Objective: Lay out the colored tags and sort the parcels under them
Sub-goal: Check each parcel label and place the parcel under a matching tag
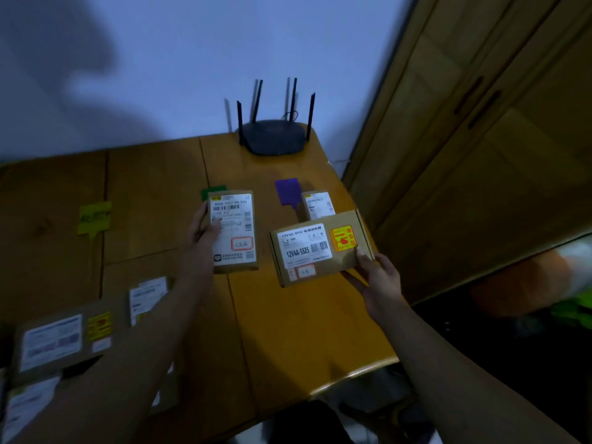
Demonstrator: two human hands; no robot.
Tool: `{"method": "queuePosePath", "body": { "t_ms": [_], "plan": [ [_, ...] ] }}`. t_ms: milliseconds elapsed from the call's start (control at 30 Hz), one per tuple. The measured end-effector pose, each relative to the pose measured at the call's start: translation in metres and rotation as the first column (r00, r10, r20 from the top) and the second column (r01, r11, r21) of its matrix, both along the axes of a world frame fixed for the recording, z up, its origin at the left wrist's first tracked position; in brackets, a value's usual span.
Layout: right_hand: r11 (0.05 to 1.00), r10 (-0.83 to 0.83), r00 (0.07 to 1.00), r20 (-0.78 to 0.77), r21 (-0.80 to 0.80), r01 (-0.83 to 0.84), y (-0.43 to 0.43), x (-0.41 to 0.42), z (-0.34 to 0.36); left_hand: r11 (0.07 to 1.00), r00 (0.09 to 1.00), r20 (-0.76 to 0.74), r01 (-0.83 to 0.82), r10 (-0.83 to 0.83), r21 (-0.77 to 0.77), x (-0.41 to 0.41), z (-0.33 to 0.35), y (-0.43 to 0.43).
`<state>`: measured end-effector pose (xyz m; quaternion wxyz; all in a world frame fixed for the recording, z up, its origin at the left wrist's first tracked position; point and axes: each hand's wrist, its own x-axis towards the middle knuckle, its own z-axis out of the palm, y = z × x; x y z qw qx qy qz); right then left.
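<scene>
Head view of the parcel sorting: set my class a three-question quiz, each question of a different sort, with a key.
1. True or false: the left hand holds the tall parcel lying just below the green tag.
2. The right hand grips the wide parcel at its: A) near right corner; B) far left corner; C) far edge's middle.
3. Fill in: the ____ tag lies farthest left on the table.
Key: 1 true; 2 A; 3 yellow, the yellow tag.
</scene>
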<state>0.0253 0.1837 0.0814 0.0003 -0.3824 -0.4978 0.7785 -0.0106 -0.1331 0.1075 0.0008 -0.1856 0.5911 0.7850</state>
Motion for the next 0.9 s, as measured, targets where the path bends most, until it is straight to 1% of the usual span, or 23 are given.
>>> {"method": "queuePosePath", "body": {
  "t_ms": [133, 267, 400, 533, 600, 733, 833, 867, 900],
  "plan": [
    [0.995, -0.065, 0.987, 0.147, 0.081, 0.054, 0.048, -0.015, -0.04, 1.0, 0.995, 0.096, -0.017, 0.019, -0.019, -0.018, -0.016, 0.025],
    [0.996, -0.055, 0.973, 0.222, 0.083, 0.037, 0.076, -0.034, -0.071, 0.996, 0.983, 0.169, -0.06, 0.07, -0.063, -0.028, -0.033, 0.035],
    [0.994, -0.068, 0.962, 0.264, 0.097, 0.043, 0.085, -0.052, -0.089, 0.993, 0.975, 0.2, -0.076, 0.093, -0.092, -0.03, -0.045, 0.035],
    [0.984, -0.115, 0.933, 0.341, 0.165, 0.061, 0.093, -0.058, -0.101, 0.992, 0.974, 0.205, -0.075, 0.094, -0.101, -0.027, -0.051, 0.033],
    [0.972, -0.119, 0.918, 0.38, 0.232, 0.03, 0.094, -0.061, -0.104, 0.992, 0.977, 0.198, -0.062, 0.083, -0.111, -0.024, -0.052, 0.033],
    [0.899, -0.11, 0.905, 0.41, 0.43, -0.085, 0.086, -0.065, -0.107, 0.991, 0.972, 0.21, -0.082, 0.103, -0.106, -0.018, -0.052, 0.034],
    [0.838, -0.096, 0.867, 0.489, 0.509, -0.194, 0.086, -0.069, -0.107, 0.989, 0.974, 0.192, -0.105, 0.124, -0.106, -0.015, -0.046, 0.035],
    [0.799, -0.123, 0.858, 0.499, 0.562, -0.213, 0.085, -0.071, -0.103, 0.988, 0.975, 0.181, -0.11, 0.128, -0.107, -0.015, -0.043, 0.034],
    [0.734, -0.181, 0.869, 0.461, 0.652, -0.193, 0.082, -0.073, -0.098, 0.987, 0.975, 0.176, -0.119, 0.137, -0.108, -0.015, -0.04, 0.033]
  ]
}}
